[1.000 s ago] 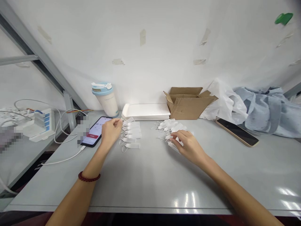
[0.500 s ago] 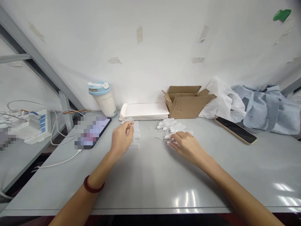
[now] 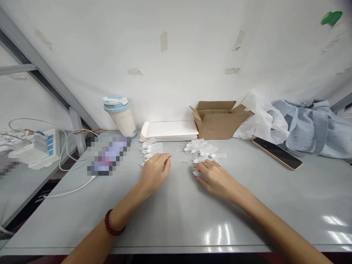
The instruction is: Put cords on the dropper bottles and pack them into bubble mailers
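Small translucent white tubes with thin white strings lie in two groups on the grey table. The left group of tubes (image 3: 154,147) is stacked in a column. My left hand (image 3: 154,171) hovers at the near end of that column, fingers bent and thumb slightly apart, with nothing visible between them. The right group of tubes (image 3: 202,147) is a looser pile. Just in front of it, my right hand (image 3: 216,176) has its fingers closed on a white tube (image 3: 195,172), mostly hidden under the fingertips.
Behind the tubes lie a stack of white envelopes (image 3: 172,130) and an open cardboard box (image 3: 220,123). A blue-lidded cup (image 3: 121,117) and a phone (image 3: 108,156) on a cable are at left. At right are another phone (image 3: 276,152), a plastic bag (image 3: 264,117) and a blue cloth bag (image 3: 308,126).
My left hand has moved right and nearer from the left column, uncovering its tubes. My right hand has shifted slightly nearer, with a tube under its fingers apart from the pile.
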Demonstrator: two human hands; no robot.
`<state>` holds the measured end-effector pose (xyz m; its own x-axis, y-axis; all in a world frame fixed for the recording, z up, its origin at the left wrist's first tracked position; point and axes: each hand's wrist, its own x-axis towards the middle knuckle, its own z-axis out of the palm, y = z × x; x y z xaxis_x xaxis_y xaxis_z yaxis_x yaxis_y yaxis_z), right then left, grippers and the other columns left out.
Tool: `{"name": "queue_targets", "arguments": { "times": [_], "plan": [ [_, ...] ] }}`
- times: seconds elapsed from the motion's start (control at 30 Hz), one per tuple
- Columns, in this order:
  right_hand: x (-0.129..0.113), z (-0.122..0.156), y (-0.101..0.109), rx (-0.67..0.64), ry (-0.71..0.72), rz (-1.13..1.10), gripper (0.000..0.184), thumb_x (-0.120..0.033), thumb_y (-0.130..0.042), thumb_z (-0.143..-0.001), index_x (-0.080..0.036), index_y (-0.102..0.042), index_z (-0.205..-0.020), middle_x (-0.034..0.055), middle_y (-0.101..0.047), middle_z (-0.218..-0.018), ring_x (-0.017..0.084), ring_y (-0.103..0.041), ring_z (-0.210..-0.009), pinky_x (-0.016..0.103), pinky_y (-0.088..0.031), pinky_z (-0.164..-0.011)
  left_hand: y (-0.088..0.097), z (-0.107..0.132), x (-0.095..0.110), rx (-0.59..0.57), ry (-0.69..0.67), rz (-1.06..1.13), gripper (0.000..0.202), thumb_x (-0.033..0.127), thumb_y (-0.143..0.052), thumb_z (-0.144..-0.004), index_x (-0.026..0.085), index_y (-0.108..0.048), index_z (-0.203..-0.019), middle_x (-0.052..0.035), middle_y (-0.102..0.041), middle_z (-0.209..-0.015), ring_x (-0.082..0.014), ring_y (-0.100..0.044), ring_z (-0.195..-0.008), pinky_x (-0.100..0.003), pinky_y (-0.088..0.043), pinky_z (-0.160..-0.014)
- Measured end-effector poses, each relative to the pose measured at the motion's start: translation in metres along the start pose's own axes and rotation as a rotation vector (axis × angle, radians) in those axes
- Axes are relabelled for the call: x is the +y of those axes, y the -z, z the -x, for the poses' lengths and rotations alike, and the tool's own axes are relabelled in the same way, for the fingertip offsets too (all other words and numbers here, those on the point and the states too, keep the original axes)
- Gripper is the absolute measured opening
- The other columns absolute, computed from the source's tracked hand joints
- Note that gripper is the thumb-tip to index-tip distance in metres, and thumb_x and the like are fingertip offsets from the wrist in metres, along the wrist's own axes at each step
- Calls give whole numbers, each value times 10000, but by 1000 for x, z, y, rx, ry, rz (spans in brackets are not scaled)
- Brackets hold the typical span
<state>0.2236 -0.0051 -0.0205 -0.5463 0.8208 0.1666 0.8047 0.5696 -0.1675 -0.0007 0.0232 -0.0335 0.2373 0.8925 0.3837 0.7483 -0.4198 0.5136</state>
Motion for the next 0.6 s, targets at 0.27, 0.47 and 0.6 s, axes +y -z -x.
{"name": "queue_targets", "arguments": {
  "times": [0.27,0.47,0.6],
  "plan": [
    [-8,2,12,67,-126,-671,211,-251,-518,-849,-215,-575,-1050,46,-648,-915,165,-588,-772,308,-491,-671,13,-4,19,-399,262,601,339,420,-461,-855,174,-621,-1024,-4,-595,-653,-117,-475,-535,-211,-352,-486],
    [-13,-1,16,55,-258,-911,187,-340,-485,-882,-217,-600,-963,19,-632,-802,157,-576,-739,274,-461,-599,16,-4,23,-543,454,902,442,505,-421,-861,152,-615,-1042,-18,-583,-663,-86,-408,-483,-191,-293,-418],
    [-13,-1,14,20,-259,-966,196,-346,-472,-890,-215,-603,-953,18,-635,-786,154,-572,-727,268,-446,-586,18,-4,25,-430,420,879,368,470,-488,-837,170,-620,-1005,-7,-579,-703,-85,-417,-511,-196,-323,-438]
  ]
}}
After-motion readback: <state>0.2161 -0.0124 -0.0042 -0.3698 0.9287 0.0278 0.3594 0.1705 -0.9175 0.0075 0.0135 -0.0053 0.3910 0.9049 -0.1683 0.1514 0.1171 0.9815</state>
